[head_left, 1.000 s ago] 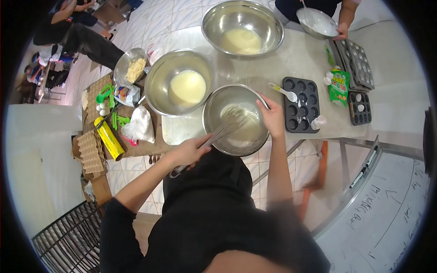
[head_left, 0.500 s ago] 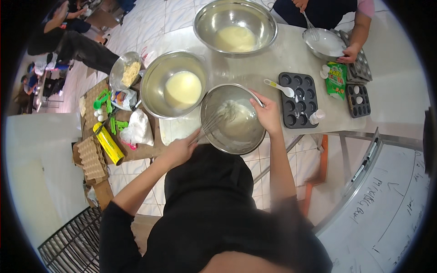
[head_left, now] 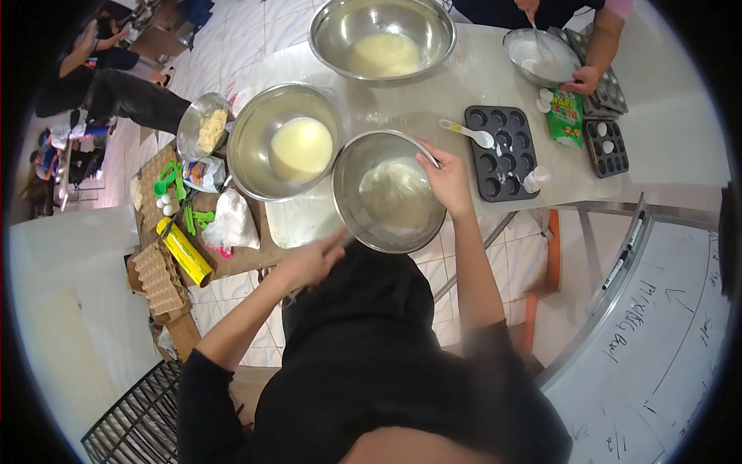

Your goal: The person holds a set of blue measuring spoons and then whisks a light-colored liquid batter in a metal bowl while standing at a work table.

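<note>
A steel mixing bowl (head_left: 357, 220) with a thin pale mixture in it tilts at the near table edge, close to my body. My right hand (head_left: 450, 184) grips its right rim, thumb over the edge. Closed round a whisk (head_left: 342, 237), my left hand (head_left: 309, 268) is just outside the bowl's lower left side. Motion blurs the whisk, and its wires hardly show against the mixture. Touching or nearly touching on the left is a larger steel bowl (head_left: 246, 166) of pale yellow liquid. Another wide steel bowl (head_left: 328, 42) with similar liquid stands farther back.
Right of my bowl lie a dark muffin tin (head_left: 502, 155) and a white measuring spoon (head_left: 483, 139). Across the table, a co-worker's hand (head_left: 585, 80) steadies a shallow bowl (head_left: 519, 69). At left are a yellow box (head_left: 185, 251), a white bag (head_left: 234, 223) and green measuring cups (head_left: 164, 179).
The whisk's wires, distinct before, are now blurred in the bowl, and my left hand has shifted slightly down and left. My right hand still grips the rim. The whole view has shifted a little.
</note>
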A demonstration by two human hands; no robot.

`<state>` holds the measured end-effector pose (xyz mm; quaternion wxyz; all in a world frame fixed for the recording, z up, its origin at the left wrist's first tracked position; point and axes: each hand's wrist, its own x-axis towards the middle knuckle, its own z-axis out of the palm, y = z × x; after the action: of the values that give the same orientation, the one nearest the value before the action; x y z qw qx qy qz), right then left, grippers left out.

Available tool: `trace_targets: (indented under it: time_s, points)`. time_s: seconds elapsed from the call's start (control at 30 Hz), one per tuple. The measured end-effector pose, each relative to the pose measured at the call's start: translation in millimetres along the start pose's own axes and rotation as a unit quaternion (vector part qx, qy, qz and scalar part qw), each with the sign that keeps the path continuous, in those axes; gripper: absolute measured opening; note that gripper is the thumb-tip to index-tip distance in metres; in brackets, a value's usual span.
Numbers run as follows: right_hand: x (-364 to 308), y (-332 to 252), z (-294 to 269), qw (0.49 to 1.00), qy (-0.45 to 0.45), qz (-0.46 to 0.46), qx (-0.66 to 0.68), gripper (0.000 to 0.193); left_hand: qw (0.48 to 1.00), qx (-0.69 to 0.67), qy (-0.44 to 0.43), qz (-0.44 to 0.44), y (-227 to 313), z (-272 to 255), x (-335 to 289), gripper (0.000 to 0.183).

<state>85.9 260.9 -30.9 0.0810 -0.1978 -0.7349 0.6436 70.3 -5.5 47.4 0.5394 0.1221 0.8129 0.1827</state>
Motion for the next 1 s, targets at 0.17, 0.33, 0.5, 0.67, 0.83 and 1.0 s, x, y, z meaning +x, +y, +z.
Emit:
trace_targets:
  time_s: [0.17, 0.33, 0.5, 0.67, 0.83, 1.0]
  points:
    - [0.4, -0.1, -0.5, 1.000, 0.006, -0.027, -0.014, 0.028, 0.987, -0.157, 0.002, 0.015, -7.1, -1.9, 7.8, 0.048]
    - [1.2, 0.6, -2.1, 1.000, 0.006, -0.008, -0.017, 0.028, 0.975, -0.173, -0.138, -0.031, -1.7, -5.6, -6.2, 0.048]
    - [1.1, 12.4, -1.6, 0.999, 0.008, -0.049, -0.021, 0.028, 0.992, -0.105, -0.063, -0.005, 0.6, -6.1, -7.5, 0.047]
    - [2.7, 17.2, -2.5, 0.998, 0.009, -0.057, -0.032, 0.027, 0.997, -0.030, -0.060, 0.034, 2.7, -1.2, -11.3, 0.045]
    - [2.3, 12.2, 0.3, 0.999, 0.003, -0.038, -0.022, 0.027, 0.995, -0.094, 0.023, 0.006, -9.5, -6.3, 3.6, 0.048]
    - [-1.0, 6.6, 3.6, 0.998, -0.004, -0.048, -0.028, 0.026, 0.986, -0.133, -0.102, -0.007, 0.0, -4.6, -13.7, 0.049]
